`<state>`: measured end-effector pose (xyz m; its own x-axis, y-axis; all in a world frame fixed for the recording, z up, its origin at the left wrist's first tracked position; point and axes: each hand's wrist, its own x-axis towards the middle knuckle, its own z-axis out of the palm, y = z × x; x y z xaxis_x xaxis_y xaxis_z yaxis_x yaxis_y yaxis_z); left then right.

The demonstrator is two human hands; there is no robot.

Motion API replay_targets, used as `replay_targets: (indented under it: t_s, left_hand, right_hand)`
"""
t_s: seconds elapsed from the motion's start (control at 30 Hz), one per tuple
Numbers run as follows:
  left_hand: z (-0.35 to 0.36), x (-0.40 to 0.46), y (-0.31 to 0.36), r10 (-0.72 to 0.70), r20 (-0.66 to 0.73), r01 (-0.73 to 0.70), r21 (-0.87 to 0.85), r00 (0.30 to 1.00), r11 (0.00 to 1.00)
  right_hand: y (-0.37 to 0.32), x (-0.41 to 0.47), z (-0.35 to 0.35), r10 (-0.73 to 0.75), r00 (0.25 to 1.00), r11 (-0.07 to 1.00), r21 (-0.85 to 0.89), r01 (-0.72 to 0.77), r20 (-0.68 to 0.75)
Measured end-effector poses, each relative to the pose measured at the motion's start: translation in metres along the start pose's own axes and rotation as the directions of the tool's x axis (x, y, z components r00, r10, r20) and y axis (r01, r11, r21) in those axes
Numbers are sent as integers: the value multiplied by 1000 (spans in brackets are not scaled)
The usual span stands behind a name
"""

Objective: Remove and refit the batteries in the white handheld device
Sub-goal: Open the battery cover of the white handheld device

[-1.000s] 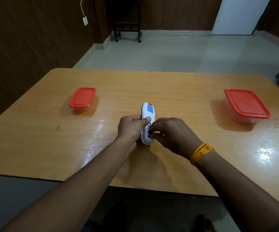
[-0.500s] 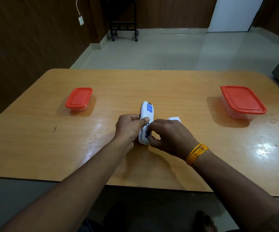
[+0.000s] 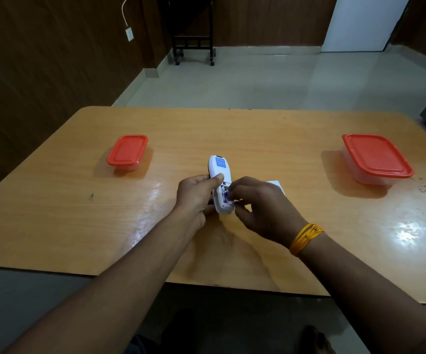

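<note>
- White plastic, the handheld device [image 3: 219, 175] lies back-up at the middle of the wooden bench [image 3: 53, 226], long axis running away from the person, a blue label at its far end.
- Left hand [image 3: 196, 195] has its grip closed round the device's left side, thumb laid across the back.
- Battery bay at the near end stands uncovered, with a blue-and-white battery [image 3: 224, 194] showing inside.
- Right hand [image 3: 260, 208] curls over that bay, fingertips [image 3: 229, 198] at the battery; whether its grip has actually closed on the battery cannot be told.
- A small white piece [image 3: 277, 186] lies on the bench just beyond the right hand, mostly hidden by it.
- Yellow threads [image 3: 305, 238] circle the right wrist.
- Two red-lidded containers sit well apart: a small one [image 3: 127, 150] far left, a larger one [image 3: 375, 155] far right.
</note>
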<state>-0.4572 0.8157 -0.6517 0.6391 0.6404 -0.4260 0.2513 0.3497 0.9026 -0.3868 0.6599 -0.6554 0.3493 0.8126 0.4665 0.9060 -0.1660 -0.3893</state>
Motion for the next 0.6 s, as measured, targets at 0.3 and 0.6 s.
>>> replay_targets:
  t_s: [0.3,0.6]
  left_hand:
    - [2,-11,3,-54,23,53,33,998,998]
    - [14,-34,4,-84,23,82,84,996,993]
  right_hand:
    - [-12,18,-14,782,556,131,798,-588,282]
    - [-10,18,7,743,531,228,592,-773,407]
